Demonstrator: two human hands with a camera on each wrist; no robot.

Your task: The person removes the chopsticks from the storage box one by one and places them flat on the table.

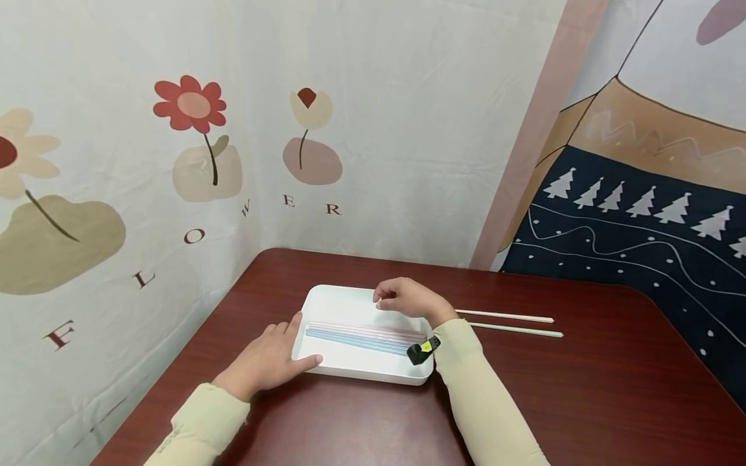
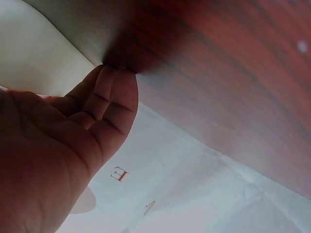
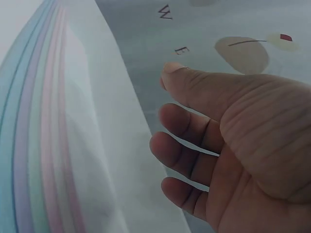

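A white rectangular tray (image 1: 340,303) lies on the table with several long, thin pastel strips (image 1: 358,338) side by side in it, in blue, purple, green and pink. My left hand (image 1: 262,362) rests at the tray's left end, the thumb on its near rim and the fingers along the left side. Over the far right part of the tray hovers my right hand (image 1: 410,301), fingers loosely bent. Nothing shows between the thumb and fingers of the right hand (image 3: 233,145) in the right wrist view, where the strips (image 3: 34,131) run past on the left.
Two pale, narrow sticks (image 1: 507,316) lie on the dark red table (image 1: 583,382) right of the tray, partly behind the right wrist. A small black device (image 1: 423,350) with a yellow label sits at the right cuff. Printed cloth (image 1: 408,129) hangs behind the table.
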